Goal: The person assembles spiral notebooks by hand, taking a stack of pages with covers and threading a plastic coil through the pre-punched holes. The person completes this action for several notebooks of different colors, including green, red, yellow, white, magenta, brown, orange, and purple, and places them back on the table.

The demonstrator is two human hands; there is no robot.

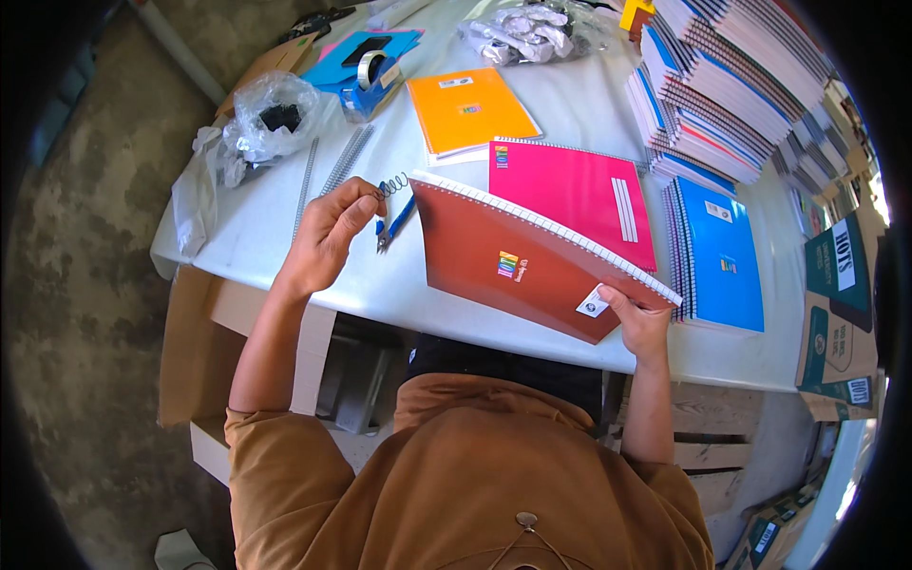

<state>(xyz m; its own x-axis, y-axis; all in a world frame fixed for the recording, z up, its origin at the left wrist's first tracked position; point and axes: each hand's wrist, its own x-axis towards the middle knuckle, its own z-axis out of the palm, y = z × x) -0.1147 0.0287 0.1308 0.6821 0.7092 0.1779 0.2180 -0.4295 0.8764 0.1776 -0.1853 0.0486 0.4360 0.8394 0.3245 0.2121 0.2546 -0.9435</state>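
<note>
Item: red-brown notebook [532, 266], punched along its upper edge, held tilted above the white table [570, 104] at roughly centre of view; its lower right corner, toward 4 o'clock, is pinched between thumb and fingers of the right hand [638, 323]. Item: wire spiral [394, 182], short dark coil, at 10 o'clock from the notebook's near corner, its end pinched by the closed fingertips of the left hand [332, 233], the free end just short of the punched edge. Item: blue-handled pliers [391, 223], lying on the table just below the coil, touching neither hand. Adjacent stock: pink notebook [575, 190] flat beneath the raised one at 1 o'clock; orange notebook [470, 109] at 12 o'clock; blue notebook [722, 252] at 3 o'clock, atop a short pile; tall notebook stacks [722, 85] at 2 o'clock; loose straight binding wires [332, 171] at 10 o'clock; clear plastic bag [266, 119] and blue tape dispenser [370, 81] farther out at 11 o'clock. Risks, as judged: the single-corner hold leaves the notebook free to sag or swing, so the holes could drift off the coil's line; a slack pinch could let the springy coil twist and snag or tear a hole; the pages could fan out of register; the lowered notebook could knock the pliers toward the table edge.
</note>
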